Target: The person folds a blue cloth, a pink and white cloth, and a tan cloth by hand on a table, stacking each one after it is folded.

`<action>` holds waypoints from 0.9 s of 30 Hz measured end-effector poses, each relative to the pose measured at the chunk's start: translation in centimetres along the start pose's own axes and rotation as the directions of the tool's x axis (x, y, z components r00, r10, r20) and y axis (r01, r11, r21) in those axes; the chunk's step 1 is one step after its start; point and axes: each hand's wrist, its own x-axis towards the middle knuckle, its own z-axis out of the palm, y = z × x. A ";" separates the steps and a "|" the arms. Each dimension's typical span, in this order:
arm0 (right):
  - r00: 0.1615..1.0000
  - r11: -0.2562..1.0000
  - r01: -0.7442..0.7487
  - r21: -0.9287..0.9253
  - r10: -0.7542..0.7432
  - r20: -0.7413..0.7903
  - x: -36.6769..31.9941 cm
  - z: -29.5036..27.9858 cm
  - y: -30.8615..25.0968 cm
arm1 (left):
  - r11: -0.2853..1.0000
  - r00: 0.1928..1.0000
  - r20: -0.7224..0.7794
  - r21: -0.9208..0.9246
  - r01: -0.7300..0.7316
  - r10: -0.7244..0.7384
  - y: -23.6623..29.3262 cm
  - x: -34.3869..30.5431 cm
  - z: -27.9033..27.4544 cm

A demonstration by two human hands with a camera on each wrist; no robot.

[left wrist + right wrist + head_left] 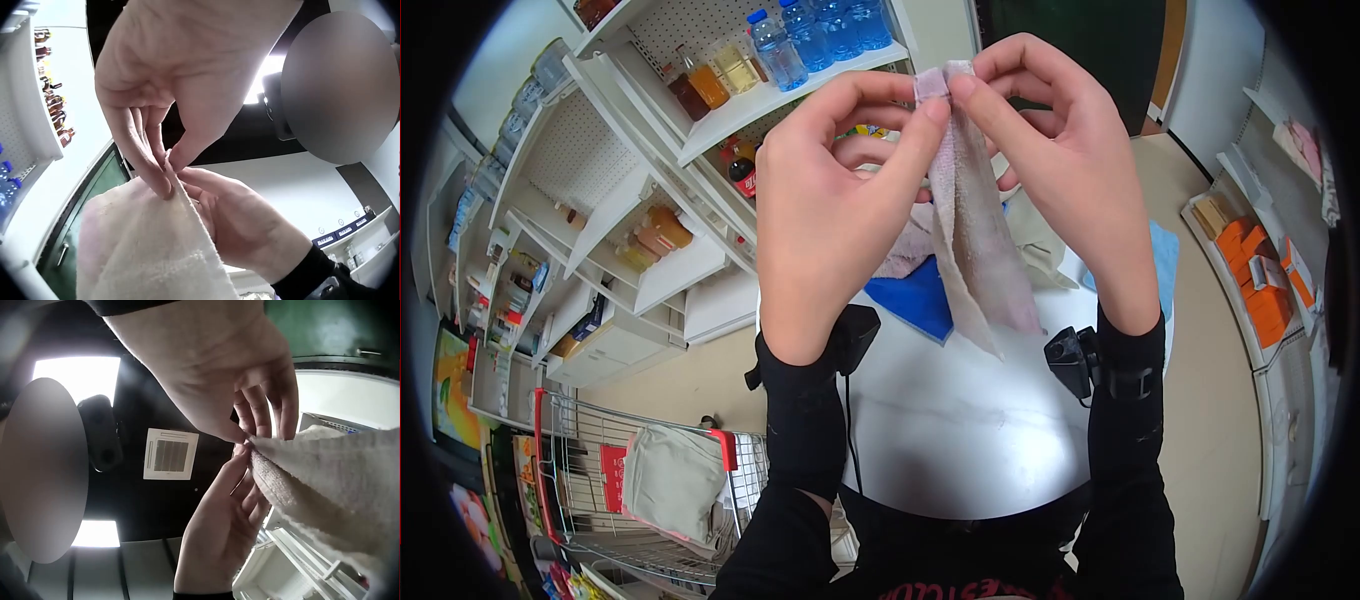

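Observation:
A pale towel (978, 230) with a faint pink tint hangs in folds between my two hands, above the white table. My left hand (825, 190) pinches its upper edge between thumb and fingers. Right beside it, my right hand (1070, 160) pinches the same edge, the fingertips of both hands close together. In the left wrist view the cloth drops as a wide sheet (144, 244) below the fingers. The right wrist view shows its fuzzy folded layers (281, 487). Behind the towel, a blue cloth (915, 300) and a pinkish cloth (908, 248) lie on the table.
The white round-edged table (960, 420) stands before me. A light blue cloth (1166, 265) lies at its right. To the left are shelves (730, 115) with bottles and a shopping cart (550, 470) holding folded fabric. Another shelf (1250, 345) with orange boxes stands right.

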 end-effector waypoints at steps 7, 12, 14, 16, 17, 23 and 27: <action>0.999 0.999 0.034 0.012 -0.034 0.026 -0.3 0.1 -0.5 | 0.979 0.988 -0.073 0.164 -0.122 0.135 -0.5 -0.1 0.3; 0.998 0.999 0.040 0.008 -0.040 0.047 -0.3 -0.1 -0.7 | 0.964 0.978 -0.095 0.210 -0.160 0.183 -0.5 -0.1 0.4; 0.999 0.999 0.032 0.008 -0.032 0.040 -0.4 0.0 -0.9 | 0.959 0.978 -0.089 0.230 -0.164 0.188 -0.6 -0.1 0.4; 0.999 1.000 0.021 0.007 -0.021 0.029 -0.4 0.1 -1.1 | 0.941 0.969 -0.059 0.261 -0.218 0.240 -0.6 -0.2 0.6; 0.999 1.000 0.019 0.008 -0.019 0.029 -0.4 0.1 -1.1 | 0.918 0.957 -0.027 0.289 -0.270 0.289 -0.6 -0.2 0.7; 0.991 0.988 -0.124 0.092 0.120 0.053 0.0 -1.3 -2.8 | 0.924 0.932 0.245 0.209 -0.321 0.269 -0.8 -0.1 -1.0; 0.954 0.948 -0.270 0.168 0.241 0.177 -0.1 -2.4 -4.5 | 0.934 0.933 0.268 0.200 -0.296 0.238 -1.5 1.1 -2.0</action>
